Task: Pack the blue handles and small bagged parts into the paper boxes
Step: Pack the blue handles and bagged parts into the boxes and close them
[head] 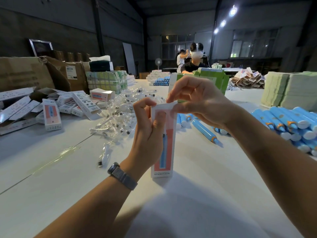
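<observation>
1. A tall white paper box (164, 143) with a pink and blue print is held upright near the middle of the white table (214, 177); its lower end looks to stand on the table top.
2. The box is gripped by the left hand (147, 127), whose fingers are curled round its left side while the thumb is pressed on its printed front face.
3. The top flap of the box is pinched by the right hand (193, 100) between thumb and fingertips; the other fingers are bent above the box end.
4. A single blue handle (205, 129) with an orange ring is laid on the table just to the right of the box.
5. A big pile of blue handles (289, 124) is seen at the right edge of the table.
6. A heap of small bagged parts (120, 114) in clear plastic is spread behind and to the left of the box.
7. Finished and open paper boxes (51, 109) are piled at the far left, in front of brown cartons (25, 73).
8. A dark wristband (122, 176) is worn on the left wrist.
9. A seated person (195, 62) is visible far behind, at the end of the table.
</observation>
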A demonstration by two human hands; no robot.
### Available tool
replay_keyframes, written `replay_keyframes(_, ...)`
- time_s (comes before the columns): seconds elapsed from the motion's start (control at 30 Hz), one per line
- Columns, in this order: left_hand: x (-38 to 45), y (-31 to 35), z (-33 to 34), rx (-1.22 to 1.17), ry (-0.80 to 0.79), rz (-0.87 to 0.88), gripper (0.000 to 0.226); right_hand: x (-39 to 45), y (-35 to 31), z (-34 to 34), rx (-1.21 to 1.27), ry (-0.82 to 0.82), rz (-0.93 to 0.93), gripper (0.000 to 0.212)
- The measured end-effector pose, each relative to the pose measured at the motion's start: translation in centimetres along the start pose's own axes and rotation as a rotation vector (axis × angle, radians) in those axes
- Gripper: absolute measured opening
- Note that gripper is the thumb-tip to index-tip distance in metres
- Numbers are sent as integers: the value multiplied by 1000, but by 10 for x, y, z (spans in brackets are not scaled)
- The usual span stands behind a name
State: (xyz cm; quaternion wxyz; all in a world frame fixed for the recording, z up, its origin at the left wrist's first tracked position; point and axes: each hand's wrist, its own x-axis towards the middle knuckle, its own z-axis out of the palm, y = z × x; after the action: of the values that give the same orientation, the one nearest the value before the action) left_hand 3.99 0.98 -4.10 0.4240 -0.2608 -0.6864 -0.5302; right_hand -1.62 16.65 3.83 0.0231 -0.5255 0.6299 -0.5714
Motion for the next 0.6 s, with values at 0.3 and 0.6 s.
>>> replay_keyframes(0.3, -1, -6, 0, -1, 53, -13, 11, 5, -4, 12, -282, 53, -65, 20)
replay_keyframes(0.6, 1, -6, -1, -125, 85, -134, 38, 7, 11, 23, -559, 251, -36, 14)
